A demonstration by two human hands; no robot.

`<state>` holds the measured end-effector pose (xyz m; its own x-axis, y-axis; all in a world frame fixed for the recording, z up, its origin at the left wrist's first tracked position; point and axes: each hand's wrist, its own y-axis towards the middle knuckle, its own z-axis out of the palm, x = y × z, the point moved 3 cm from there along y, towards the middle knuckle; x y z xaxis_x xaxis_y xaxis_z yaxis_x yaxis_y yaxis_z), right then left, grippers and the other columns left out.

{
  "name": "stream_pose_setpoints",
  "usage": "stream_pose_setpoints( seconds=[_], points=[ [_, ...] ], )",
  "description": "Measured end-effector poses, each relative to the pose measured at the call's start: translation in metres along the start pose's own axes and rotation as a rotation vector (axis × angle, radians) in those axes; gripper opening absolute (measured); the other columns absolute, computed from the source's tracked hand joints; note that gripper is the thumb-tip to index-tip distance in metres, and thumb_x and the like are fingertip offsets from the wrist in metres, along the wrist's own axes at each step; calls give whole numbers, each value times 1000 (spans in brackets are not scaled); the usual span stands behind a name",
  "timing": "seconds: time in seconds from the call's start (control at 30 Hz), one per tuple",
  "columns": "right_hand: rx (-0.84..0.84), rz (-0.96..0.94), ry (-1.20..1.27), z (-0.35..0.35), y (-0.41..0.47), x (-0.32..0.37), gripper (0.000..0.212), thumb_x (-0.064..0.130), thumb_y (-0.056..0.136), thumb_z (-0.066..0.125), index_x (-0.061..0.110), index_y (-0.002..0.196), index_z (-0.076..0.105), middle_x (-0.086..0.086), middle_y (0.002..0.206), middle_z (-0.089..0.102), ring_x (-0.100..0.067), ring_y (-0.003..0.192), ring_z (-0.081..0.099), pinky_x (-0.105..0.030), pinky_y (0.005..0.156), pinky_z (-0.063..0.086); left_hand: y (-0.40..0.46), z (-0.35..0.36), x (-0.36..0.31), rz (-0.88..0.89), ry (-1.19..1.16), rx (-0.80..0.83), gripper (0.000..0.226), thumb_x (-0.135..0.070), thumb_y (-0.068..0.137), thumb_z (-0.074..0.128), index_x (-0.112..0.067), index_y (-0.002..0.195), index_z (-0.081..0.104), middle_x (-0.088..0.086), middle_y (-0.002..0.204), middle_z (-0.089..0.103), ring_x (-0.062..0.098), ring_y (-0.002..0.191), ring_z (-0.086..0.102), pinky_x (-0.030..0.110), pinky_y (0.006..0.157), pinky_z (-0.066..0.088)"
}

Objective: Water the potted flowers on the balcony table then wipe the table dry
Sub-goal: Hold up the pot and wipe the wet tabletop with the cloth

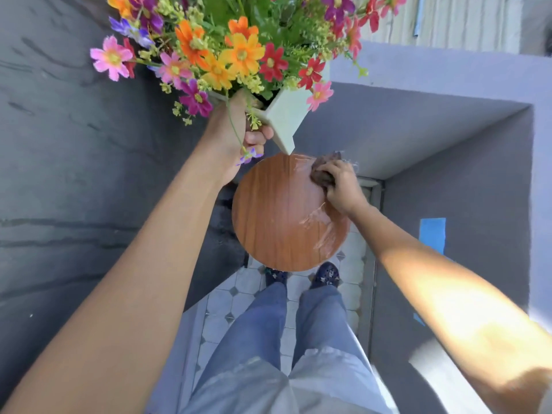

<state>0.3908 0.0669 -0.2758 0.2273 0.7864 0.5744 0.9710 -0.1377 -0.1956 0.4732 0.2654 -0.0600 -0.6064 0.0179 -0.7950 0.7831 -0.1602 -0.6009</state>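
Note:
My left hand (pixel 239 135) grips the white square pot (pixel 286 118) of colourful flowers (pixel 227 52) and holds it lifted above the far edge of the round wooden table (pixel 277 216). My right hand (pixel 343 186) presses a dark brown cloth (pixel 324 171) onto the table's far right part. Shiny wet streaks show on the tabletop near the far edge and along its right side.
Grey walls close in on the left and right, with a low ledge (pixel 433 70) beyond the table. My legs in jeans and dark shoes (pixel 324 276) stand on a tiled floor just before the table. Blue tape (pixel 433 234) marks the right wall.

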Motion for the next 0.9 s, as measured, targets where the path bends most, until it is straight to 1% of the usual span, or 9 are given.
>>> stream_pose_setpoints(
  seconds=[0.2,0.33,0.47,0.53,0.6,0.67,0.77,0.83,0.9],
  points=[
    [39,-16,72,27,-34,31,48,-10,67,51,10,106,70,-7,115,64,-26,112,49,-30,101,39,7,4,-4,-5,-21,13,31,-16,96,35,-9,71,51,9,51,55,13,43,28,22,41,19],
    [263,-229,119,70,-77,79,45,-8,68,52,13,105,68,-5,113,60,-22,112,45,-31,102,39,13,5,-8,2,-27,9,27,-15,96,34,-6,78,50,10,51,55,13,43,27,20,39,21],
    [472,-480,94,113,-87,126,36,-5,73,54,11,101,70,-5,99,60,-24,97,46,-38,85,46,18,8,-11,14,-8,8,26,-16,96,35,-8,76,49,10,51,55,13,44,28,21,40,22],
    [489,-564,84,121,-77,136,31,-4,75,56,13,98,69,-3,98,60,-22,96,46,-41,82,47,19,8,-13,15,6,7,25,-16,96,35,-7,77,50,9,51,56,13,44,28,22,41,22],
    [453,-597,75,117,-55,134,30,-2,76,58,16,98,70,-1,99,61,-21,97,48,-39,84,48,20,9,-14,14,3,21,26,-15,95,34,-7,75,49,9,51,55,13,43,28,21,40,22],
    [359,-532,84,100,-24,116,31,-2,74,58,16,96,71,-1,98,62,-21,98,50,-31,87,45,20,9,-15,17,-4,27,30,-13,95,32,-10,69,46,10,51,54,13,43,27,20,41,21],
    [100,-227,150,53,19,67,30,-1,68,57,16,89,71,-3,95,66,-26,98,56,-27,86,40,20,9,-13,17,-9,20,31,-12,95,32,-11,67,45,10,50,54,14,44,26,23,45,17],
    [-62,-18,160,23,30,28,30,-3,69,55,14,88,71,-5,97,67,-27,99,55,-23,85,39,21,8,-12,9,-17,24,28,-13,95,33,-9,70,46,10,51,54,14,43,26,22,42,20],
    [-132,87,154,6,28,5,30,-6,71,53,11,90,71,-7,99,67,-27,103,52,-22,85,39,21,8,-11,10,-13,23,28,-13,95,34,-9,71,47,11,52,55,14,44,27,22,41,22]
  ],
)
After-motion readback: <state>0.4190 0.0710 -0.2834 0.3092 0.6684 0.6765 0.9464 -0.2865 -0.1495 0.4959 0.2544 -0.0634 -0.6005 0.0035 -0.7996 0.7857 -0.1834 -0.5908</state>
